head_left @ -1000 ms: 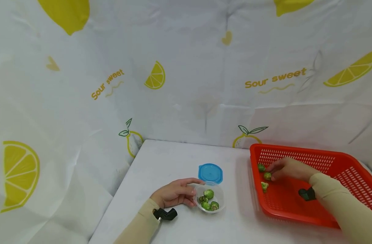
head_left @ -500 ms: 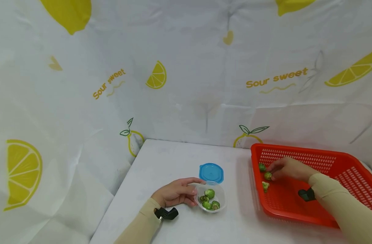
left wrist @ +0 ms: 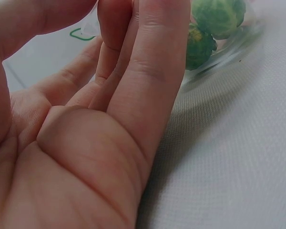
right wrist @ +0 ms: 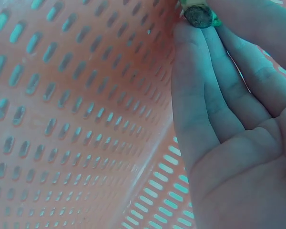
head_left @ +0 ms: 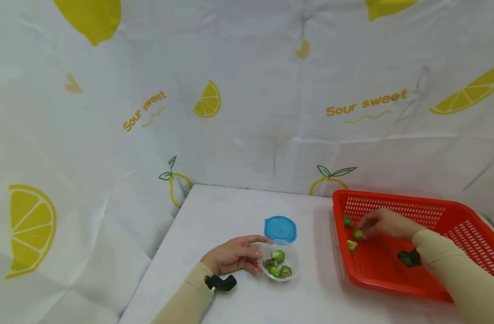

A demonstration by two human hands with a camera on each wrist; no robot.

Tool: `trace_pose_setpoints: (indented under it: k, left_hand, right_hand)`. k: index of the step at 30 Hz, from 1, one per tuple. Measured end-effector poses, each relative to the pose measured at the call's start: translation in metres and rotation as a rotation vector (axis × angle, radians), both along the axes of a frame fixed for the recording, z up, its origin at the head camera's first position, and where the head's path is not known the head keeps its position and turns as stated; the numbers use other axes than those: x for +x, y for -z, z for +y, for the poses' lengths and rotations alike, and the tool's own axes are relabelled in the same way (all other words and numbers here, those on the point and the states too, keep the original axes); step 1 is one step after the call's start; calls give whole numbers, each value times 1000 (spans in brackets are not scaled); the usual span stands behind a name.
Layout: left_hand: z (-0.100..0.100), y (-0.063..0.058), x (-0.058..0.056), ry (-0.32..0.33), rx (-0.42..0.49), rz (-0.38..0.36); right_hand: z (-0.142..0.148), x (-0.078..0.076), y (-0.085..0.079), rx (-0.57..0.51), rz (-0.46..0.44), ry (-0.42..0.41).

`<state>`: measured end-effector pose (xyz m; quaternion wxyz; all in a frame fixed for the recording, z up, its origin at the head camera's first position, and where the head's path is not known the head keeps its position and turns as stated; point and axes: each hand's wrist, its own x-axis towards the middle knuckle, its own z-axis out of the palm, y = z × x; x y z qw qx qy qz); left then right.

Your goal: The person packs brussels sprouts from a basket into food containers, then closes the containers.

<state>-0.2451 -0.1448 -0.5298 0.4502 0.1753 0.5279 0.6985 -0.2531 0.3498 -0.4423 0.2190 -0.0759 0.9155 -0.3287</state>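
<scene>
My left hand [head_left: 235,255] holds the side of a small clear plastic bowl [head_left: 294,262] on the table, thumb and fingers about its rim. Several Brussels sprouts [head_left: 278,256] lie in the bowl; two show past the fingers in the left wrist view. Inside the red basket, my right hand [head_left: 386,224] pinches a Brussels sprout [head_left: 358,234] between thumb and fingertips. The right wrist view shows its brown cut stem end [right wrist: 198,16]. Another green sprout [head_left: 348,221] sits just behind it by the basket's left wall, and a pale yellow-green piece [head_left: 352,246] lies in front.
The red perforated basket [head_left: 392,290] takes up the table's right side. A blue lid [head_left: 280,229] lies flat behind the bowl. White cloth printed with lemons [head_left: 247,112] hangs behind and to the left of the white table [head_left: 226,207].
The right hand and the sprout at its fingertips have shifted slightly right, away from the basket's left wall. The left hand and the bowl stay in place.
</scene>
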Motion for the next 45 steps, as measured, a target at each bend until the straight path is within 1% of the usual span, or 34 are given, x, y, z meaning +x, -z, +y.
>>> trace_pose_setpoints:
  k: [6,10,15,23,26,30,37,41,45]
  left_hand:
    - [0,1,0,-1,-2,-1]
    - [0,2,0,1,0,6]
    - [0,1,1,2,4,9]
    - [-1,1,2,0,8,5]
    - [-1,1,1,1,10,15]
    - [0,1,0,-1,6,20]
    - [0,1,-1,-2,-1,15]
    - [-1,2,-1,-5,-1,12]
    - [0,2,-2,-5,2,14]
  right_hand:
    - [0,5,-7,22,13,20]
    - [-3,10,-18,25,37,6]
    - [-6,24,-36,28,79,10]
    - [-15,44,-56,35,68,54]
    - [-18,49,-63,62,81,68]
    - [-23,56,-71,75,120,60]
    - [-48,62,-79,20,154,51]
    - [-72,61,-80,-12,164,52]
    - [-100,60,-78,-74,164,33]
